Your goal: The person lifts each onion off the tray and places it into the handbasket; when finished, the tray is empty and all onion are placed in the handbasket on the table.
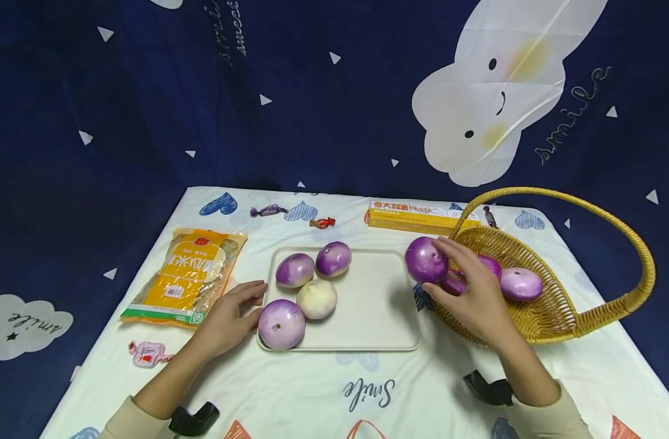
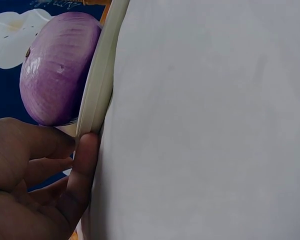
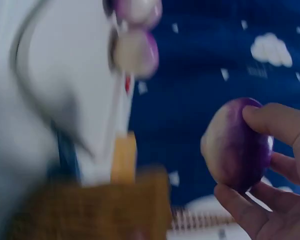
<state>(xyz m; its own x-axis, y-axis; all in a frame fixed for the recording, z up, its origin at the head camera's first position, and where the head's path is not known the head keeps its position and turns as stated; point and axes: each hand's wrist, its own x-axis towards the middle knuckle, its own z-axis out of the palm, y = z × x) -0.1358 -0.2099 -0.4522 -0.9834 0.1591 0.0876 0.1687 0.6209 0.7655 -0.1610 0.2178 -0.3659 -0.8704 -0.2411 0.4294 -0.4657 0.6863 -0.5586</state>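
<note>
My right hand (image 1: 474, 292) grips a purple onion (image 1: 425, 260) between thumb and fingers, above the gap between the tray and the basket. In the right wrist view this onion (image 3: 235, 145) shows a pale end and a purple side. At the left edge of the white tray (image 1: 367, 305), my left hand (image 1: 230, 320) pinches the rim, as the left wrist view shows with thumb and fingers on either side. On the tray's left part lie several onions: a large purple onion (image 1: 281, 324) nearest that hand, a pale onion (image 1: 317, 299), and purple ones behind.
A wicker basket (image 1: 548, 274) with a tall handle stands at right, holding more onions such as a light purple onion (image 1: 522, 285). Behind lies a yellow pasta box (image 1: 417, 218). A grain bag (image 1: 186, 277) lies left. Wrapped candies (image 1: 148, 353) are scattered about.
</note>
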